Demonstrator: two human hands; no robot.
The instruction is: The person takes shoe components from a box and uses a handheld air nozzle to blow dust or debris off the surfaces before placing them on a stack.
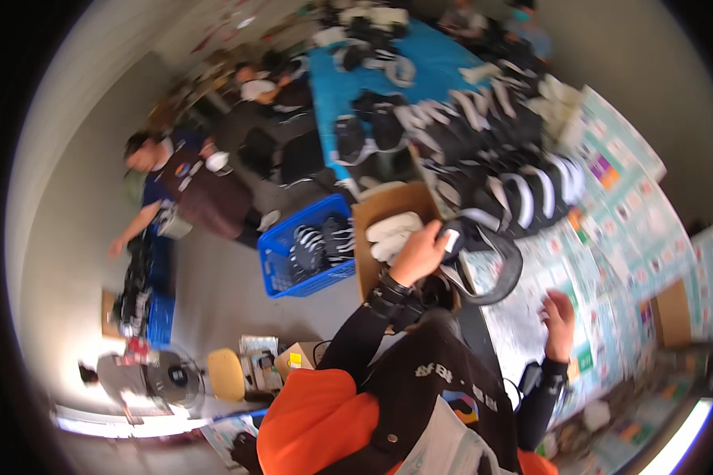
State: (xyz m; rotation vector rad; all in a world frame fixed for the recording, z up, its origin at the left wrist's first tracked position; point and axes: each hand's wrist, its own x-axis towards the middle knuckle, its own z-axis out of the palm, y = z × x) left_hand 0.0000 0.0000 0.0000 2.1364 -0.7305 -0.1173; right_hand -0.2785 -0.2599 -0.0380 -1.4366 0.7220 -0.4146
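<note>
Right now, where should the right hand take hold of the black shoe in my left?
Probably by the black shoe's rounded right end, coming from the right. That end curves outward, uncovered, toward the empty right hand, while the left hand grips the opposite end.

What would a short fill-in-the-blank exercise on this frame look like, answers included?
1. The dark piece of footwear is in the person's ___ grip.
2. The other grip holds ___.
3. The basket nearest the person is coloured ___.
4. In the picture, the cardboard box stands to that basket's ___.

Missing words: left; nothing; blue; right.
</note>
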